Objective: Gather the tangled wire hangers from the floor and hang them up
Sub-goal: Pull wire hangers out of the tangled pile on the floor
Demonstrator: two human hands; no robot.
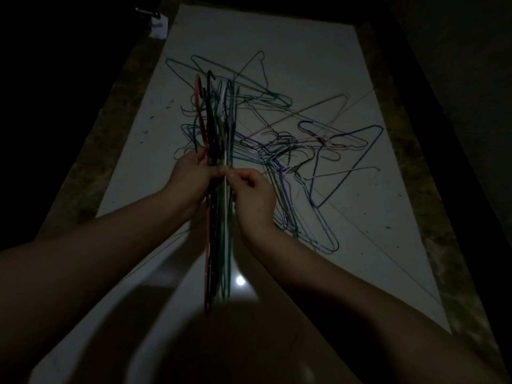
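Arms outstretched, left hand (191,176) grips the hanger bundle (219,120); right hand (253,195) pinches its white wire (225,157).

no writing, label, brand or number can be read in this dim view; the small white slip (158,27) at the upper left of the frame is too blurred to show any.

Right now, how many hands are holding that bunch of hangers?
2. The left hand grips the bundle from its left; the right hand pinches a white hanger at the bundle's right edge. No other hand shows.
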